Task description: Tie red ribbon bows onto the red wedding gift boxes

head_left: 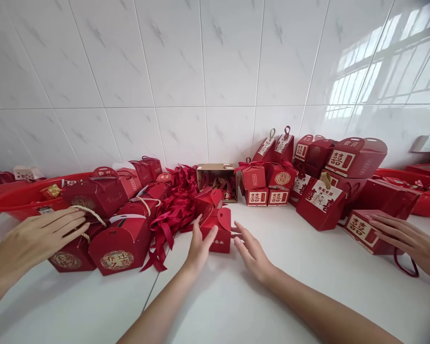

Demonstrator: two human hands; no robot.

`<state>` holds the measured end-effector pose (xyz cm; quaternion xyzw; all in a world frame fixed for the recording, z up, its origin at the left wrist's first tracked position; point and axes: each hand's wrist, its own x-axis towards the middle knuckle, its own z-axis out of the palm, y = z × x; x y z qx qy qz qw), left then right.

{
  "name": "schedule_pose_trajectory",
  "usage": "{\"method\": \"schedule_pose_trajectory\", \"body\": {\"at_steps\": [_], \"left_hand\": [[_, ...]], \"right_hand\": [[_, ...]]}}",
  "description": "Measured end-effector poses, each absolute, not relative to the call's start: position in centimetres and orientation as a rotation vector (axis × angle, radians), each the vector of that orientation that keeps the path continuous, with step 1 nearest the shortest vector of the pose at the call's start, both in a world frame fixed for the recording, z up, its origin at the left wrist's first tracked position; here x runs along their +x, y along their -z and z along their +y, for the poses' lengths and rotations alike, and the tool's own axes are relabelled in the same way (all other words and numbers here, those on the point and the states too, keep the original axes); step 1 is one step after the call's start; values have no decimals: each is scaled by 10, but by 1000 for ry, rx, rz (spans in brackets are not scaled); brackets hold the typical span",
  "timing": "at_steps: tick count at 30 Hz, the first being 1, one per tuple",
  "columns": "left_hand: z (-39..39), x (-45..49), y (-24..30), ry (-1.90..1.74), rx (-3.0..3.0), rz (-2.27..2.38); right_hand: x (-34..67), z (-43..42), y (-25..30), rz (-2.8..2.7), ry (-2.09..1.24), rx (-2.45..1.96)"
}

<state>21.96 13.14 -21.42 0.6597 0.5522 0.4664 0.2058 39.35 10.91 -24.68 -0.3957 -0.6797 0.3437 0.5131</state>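
A small red gift box (pixel 217 231) with a rounded, slotted top flap stands upright on the white table between my hands. My left hand (pixel 199 243) is at its left side, fingers apart, thumb in front of the box's face; whether it touches cannot be made out. To the right of the box is my right hand (pixel 252 253), fingers spread, holding nothing. Just behind stands another red box (pixel 208 197). A heap of dark red ribbons (pixel 174 205) lies to the left, beside a larger red box (pixel 120 243) with a gold round print.
Another person's hand (pixel 39 239) rests by roped boxes at left. A different hand (pixel 408 236) touches a box (pixel 369 231) at right. A cardboard carton (pixel 216 167) holds ribbon pieces near the tiled wall. Stacked red boxes (pixel 354 157) and red basins (pixel 0 203) line the back.
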Motion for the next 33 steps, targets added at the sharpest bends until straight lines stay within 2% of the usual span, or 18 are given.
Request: {"method": "schedule_pose_trajectory", "body": {"at_steps": [3, 8, 15, 18, 21, 24, 26, 29, 33], "left_hand": [[135, 215, 208, -1373, 1361, 1266], [141, 209, 211, -1215, 1430, 1090], [157, 189, 217, -1444, 1767, 1606], [163, 173, 220, -1278, 1853, 2020], [163, 166, 225, -976, 1943, 2195], [154, 175, 226, -884, 2130, 2041], [143, 188, 224, -857, 2279, 1897], [126, 205, 218, -855, 2458, 1691], [110, 214, 207, -1144, 2562, 1447]], "right_hand": [[396, 107, 239, -1679, -879, -942], [403, 122, 244, -1407, -801, -1077], [421, 144, 257, -1180, -742, -1245], [418, 137, 253, -1164, -718, -1260], [416, 124, 244, -1298, -423, -1167], [414, 108, 233, -1629, 57, -927], [410, 99, 228, -1876, 190, -763], [399, 90, 226, -2168, 80, -631], [392, 88, 230, -2176, -366, -789]]}}
